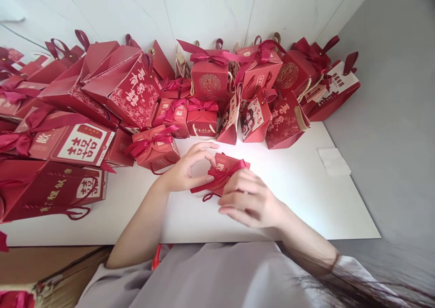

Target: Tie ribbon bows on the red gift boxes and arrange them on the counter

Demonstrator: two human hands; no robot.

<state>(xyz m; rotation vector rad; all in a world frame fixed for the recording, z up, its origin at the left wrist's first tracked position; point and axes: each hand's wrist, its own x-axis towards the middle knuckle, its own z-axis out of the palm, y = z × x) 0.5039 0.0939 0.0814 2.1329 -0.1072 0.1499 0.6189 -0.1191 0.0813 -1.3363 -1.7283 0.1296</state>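
Note:
A small red gift box [220, 162] with a tied magenta ribbon [220, 176] sits on the white table in front of me. At its lower left a dark red cord loop [207, 196] sticks out. My left hand [186, 170] is on the box's left side, fingers curved and thumb apart from them. Its thumb tip is at the ribbon; I cannot tell whether it presses on it. Over the box's right side is my right hand [251, 197], slightly blurred, its fingers loosely bent and apart. It hides part of the box and ribbon, and I see nothing held in it.
Red gift boxes stand crowded along the wall, among them a ribboned box [156, 148] left of my hands and a tall box [287, 120] with a tan strap. More boxes [68, 185] fill the left side. A white tissue [334, 161] lies on the white table [306, 199] at right.

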